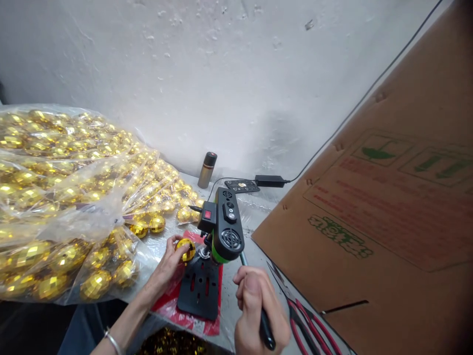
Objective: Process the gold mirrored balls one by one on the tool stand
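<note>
Between the thumb and fingers of my left hand (pixel 172 260) is a shiny gold faceted ball (pixel 185 250), held just left of a small black and green bench drill press (pixel 229 224). The press stands on a black slotted base plate (pixel 199 291) over a red plastic sheet (pixel 166 310). My right hand (pixel 258 308) is closed round a black handle (pixel 266 330) in front of the press. A metal rod (pixel 243 259) shows between that hand and the press head. The ball's underside is hidden.
Clear bags of gold balls (pixel 66 197) fill the left side. Behind the press are a bottle (pixel 207 170), a dark phone-like slab (pixel 242 186) and a power adapter (pixel 271 181) with its cable. Red-handled scissors (pixel 306 320) lie beside a large cardboard box (pixel 388 207) at the right.
</note>
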`<state>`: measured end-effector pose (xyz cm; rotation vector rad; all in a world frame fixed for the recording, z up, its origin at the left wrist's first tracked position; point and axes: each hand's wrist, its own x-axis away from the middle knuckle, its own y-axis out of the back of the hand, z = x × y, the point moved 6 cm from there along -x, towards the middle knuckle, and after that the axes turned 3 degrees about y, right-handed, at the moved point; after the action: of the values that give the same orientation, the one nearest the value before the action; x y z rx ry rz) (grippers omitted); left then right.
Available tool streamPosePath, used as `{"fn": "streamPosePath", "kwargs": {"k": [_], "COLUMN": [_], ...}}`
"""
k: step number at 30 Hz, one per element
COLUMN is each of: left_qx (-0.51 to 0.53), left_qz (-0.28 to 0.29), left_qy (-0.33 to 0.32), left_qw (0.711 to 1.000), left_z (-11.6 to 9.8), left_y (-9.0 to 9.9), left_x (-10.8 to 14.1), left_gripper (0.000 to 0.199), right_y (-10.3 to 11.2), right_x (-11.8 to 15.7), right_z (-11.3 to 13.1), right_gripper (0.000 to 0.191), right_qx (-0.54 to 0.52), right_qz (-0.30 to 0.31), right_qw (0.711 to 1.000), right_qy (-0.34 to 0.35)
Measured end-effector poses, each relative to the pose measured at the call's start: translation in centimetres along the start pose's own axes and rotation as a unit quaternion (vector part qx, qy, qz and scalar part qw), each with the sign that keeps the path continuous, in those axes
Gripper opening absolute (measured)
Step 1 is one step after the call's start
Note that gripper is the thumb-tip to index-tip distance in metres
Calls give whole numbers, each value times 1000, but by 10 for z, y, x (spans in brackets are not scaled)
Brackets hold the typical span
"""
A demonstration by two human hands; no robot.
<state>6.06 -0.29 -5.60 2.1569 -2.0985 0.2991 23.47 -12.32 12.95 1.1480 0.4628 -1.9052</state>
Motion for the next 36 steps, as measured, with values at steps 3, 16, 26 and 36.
{"fn": "streamPosePath", "kwargs": {"k": [3,16,26,36], "left_qx": [23,-146,-255,-319], "left_qz": [-22,52,132,116], "left_qy": [-48,-199,-192,-204], "left_qw": [998,968,938,918], "left_z": [12,45,16,-3], "left_y": [-4,-27,-28,-34], "left_x": [11,49,52,44], "left_gripper": [52,58,55,47], "right_y": [0,2,1,1], "right_x": [-3,3,6,8], "right_z": [3,1,0,8], "right_gripper": [36,30,30,34], "right_qx": [4,7,8,4], "right_qz": [-5,29,39,0], "right_qw": [1000,1000,999,999], "right_qy": [-4,-9,-3,-33]}}
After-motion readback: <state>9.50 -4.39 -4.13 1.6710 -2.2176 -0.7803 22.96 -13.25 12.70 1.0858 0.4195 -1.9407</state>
